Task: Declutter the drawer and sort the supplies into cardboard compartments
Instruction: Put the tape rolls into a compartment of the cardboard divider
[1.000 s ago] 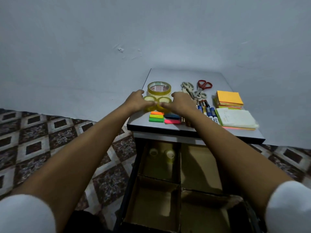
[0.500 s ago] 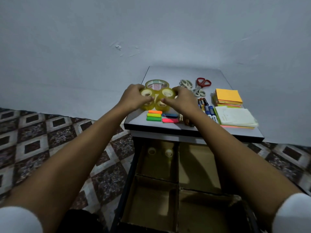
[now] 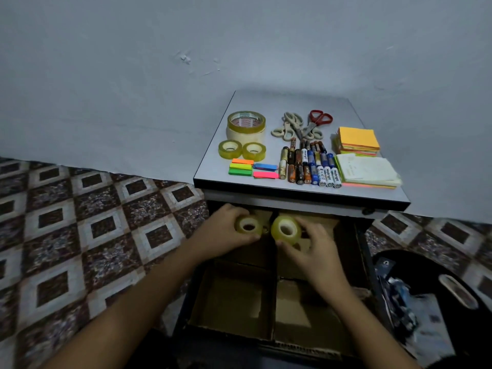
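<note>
- Head view, the grips. Your left grip point(image 3: 226, 234) has its fingers curled round a small clear tape roll, the left roll point(image 3: 249, 226). Your right grip point(image 3: 312, 247) pinches its twin, the right roll point(image 3: 286, 230), between thumb and fingers. Neither grip is released.
- Head view, the load. The two rolls hang side by side, nearly touching, above the far end of the open drawer point(image 3: 363, 262) and just below the front edge of the counter point(image 3: 292, 102). Each roll stands on edge with its core hole turned towards you, so its axis runs front to back, not up and down.
- Head view, the target. A cardboard divider point(image 3: 274, 302) splits the drawer lengthwise. The left roll lies over the far-left compartment point(image 3: 247, 254). The right roll hangs over the divider line or just to its right; which of the two cannot be told from this angle.
- Head view, judgement. If both rolls belong together, that compartment lies straight below your left grip but down and to the left of your right grip. The left is the nearer, and the right roll likely needs a small leftward shift before you lower it.
- Head view, the rest. The counter carries a large tape roll point(image 3: 246, 123), two more small rolls point(image 3: 230, 149), scissors point(image 3: 300, 126), batteries point(image 3: 308, 166), coloured tabs point(image 3: 241, 169) and sticky-note pads point(image 3: 356, 139).
</note>
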`<state>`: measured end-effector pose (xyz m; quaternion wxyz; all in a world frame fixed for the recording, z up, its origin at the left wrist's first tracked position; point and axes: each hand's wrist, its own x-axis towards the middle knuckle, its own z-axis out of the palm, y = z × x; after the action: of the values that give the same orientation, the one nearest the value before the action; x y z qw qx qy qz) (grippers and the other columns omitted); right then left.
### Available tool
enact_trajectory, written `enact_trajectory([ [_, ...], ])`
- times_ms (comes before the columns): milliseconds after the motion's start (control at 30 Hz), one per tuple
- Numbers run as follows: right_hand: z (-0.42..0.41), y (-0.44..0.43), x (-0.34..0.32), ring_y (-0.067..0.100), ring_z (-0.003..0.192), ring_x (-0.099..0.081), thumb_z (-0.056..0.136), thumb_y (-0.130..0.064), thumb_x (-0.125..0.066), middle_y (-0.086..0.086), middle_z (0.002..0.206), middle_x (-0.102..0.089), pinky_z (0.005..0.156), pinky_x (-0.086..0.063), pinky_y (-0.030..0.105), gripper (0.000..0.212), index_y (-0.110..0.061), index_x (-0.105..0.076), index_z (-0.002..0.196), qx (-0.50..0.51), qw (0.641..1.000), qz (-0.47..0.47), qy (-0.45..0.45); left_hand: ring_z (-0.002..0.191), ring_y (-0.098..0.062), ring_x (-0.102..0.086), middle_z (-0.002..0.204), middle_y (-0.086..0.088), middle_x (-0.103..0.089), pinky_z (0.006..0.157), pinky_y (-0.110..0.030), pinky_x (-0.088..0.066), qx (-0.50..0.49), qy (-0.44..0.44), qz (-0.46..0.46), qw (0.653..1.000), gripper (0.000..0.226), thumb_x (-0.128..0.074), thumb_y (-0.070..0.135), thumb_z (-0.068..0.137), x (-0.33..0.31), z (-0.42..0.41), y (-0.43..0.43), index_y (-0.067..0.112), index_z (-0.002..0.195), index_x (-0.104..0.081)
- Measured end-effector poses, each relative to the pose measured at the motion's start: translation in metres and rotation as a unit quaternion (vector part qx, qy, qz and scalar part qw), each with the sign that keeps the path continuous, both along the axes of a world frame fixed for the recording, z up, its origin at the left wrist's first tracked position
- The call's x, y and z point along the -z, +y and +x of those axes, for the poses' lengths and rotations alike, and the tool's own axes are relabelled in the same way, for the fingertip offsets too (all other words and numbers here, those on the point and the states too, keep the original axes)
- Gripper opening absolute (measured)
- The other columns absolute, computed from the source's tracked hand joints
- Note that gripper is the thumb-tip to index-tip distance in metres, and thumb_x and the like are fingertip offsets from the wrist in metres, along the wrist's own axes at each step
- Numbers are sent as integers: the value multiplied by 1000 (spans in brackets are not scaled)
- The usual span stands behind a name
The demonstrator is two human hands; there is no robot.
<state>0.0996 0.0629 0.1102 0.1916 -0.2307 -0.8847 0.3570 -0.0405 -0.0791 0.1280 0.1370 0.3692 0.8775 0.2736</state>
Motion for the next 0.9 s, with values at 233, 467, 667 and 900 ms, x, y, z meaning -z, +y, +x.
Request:
enact_trajectory([
  [233,1,1,41,14,117,-47,81,-34,-70,0,125,-50,95,-40,24,62,-17,-46,135,66,998,-12,-10,113,-27,-53,119,-16,-60,80,-19,-36,-12,-84,-21,996,39,-72,20,78,63,-17,47,4,113,-62],
  [467,1,5,45,10,116,-44,80,-33,-70,-1,126,-49,94,-37,21,62,-17,-45,135,70,997,-26,-8,120,-26,-53,130,-13,-57,92,-23,-39,-74,-124,23,989,47,-69,23,83,91,-30,75,8,125,-55],
  [667,2,3,45,3,108,-40,81,-32,-70,0,126,-49,89,-35,16,62,-15,-46,135,62,998,-23,-4,124,-26,-50,135,-13,-52,90,-20,-36,-86,-140,46,985,64,-72,24,80,93,-30,83,7,134,-41],
  [900,-7,0,36,11,113,-47,79,-30,-72,1,122,-52,91,-38,20,59,-14,-49,132,51,998,-26,23,124,-26,-49,133,-10,-53,102,-34,-41,-48,-110,79,990,63,-74,28,77,72,-26,55,13,132,-48],
])
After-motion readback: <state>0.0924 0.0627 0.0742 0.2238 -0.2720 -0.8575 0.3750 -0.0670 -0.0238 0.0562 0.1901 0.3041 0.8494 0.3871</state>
